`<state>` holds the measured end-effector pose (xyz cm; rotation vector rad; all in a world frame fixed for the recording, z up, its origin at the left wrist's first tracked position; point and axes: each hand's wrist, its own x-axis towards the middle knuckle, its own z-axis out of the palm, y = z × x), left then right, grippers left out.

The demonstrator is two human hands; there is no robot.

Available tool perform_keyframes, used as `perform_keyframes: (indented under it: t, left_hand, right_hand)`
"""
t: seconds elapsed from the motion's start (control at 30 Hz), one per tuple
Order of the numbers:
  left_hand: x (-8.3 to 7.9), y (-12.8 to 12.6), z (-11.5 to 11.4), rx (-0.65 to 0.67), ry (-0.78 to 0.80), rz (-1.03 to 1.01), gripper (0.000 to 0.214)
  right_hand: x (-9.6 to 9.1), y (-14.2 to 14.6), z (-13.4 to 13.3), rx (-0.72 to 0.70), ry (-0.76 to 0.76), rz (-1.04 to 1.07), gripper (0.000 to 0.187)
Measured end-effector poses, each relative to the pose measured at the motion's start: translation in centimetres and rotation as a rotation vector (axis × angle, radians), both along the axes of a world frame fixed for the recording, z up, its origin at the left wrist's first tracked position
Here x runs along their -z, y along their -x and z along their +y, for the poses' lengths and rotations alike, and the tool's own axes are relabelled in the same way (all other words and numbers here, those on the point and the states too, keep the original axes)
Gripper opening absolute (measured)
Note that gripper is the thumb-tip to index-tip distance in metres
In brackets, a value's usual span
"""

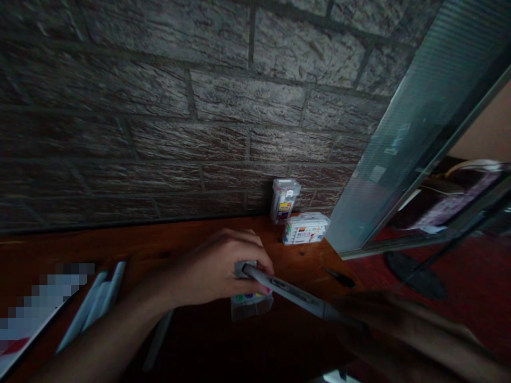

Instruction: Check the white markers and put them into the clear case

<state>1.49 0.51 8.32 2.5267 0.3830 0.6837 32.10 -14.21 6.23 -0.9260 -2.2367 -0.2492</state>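
My left hand [225, 263] is curled around the top of a small clear plastic box [251, 311] on the table, with colourful marker tips showing inside under the fingers. Reaching in from the right, my dark, blurred right hand [419, 330] grips one end of a grey-white marker pen [299, 298]. The pen slants up to the left, and its far end is by my left thumb and fingers. Whether that end touches the box cannot be made out.
A tall clear marker case [284, 202] and a lower clear case [306, 229] stand against the brick wall [223, 138]. A dark thin tool [339, 276] lies near the table's right edge. Several loose pale markers [93, 298] and a pixelated sheet [40, 308] are at left.
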Motion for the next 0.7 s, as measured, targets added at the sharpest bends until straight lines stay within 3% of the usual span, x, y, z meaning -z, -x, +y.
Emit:
perform_keyframes:
  t: [0.17, 0.3, 0.4, 0.57, 0.7]
  left_hand:
    - [0.0, 0.0, 0.0, -0.003, 0.014, -0.014, 0.007]
    - [0.0, -0.1, 0.0, 0.005, 0.014, -0.027, 0.007]
    - [0.0, -0.1, -0.1, 0.008, 0.019, -0.028, 0.006]
    - [0.3, -0.4, -0.1, -0.006, 0.02, -0.007, 0.008]
    - [0.4, -0.4, 0.1, -0.026, 0.026, -0.018, 0.016]
  right_hand:
    - [-0.3, -0.6, -0.3, -0.038, 0.026, -0.166, 0.054]
    - [0.2, -0.1, -0.7, 0.052, -0.049, -0.076, 0.05]
    - [-0.2, 0.5, -0.2, 0.028, -0.047, -0.044, 0.05]
    - [-1.7, 1.6, 1.3, 0.036, 0.046, 0.133, 0.023]
    - [-1.7, 2.6, 1.2, 0.108, 0.039, 0.221, 0.017]
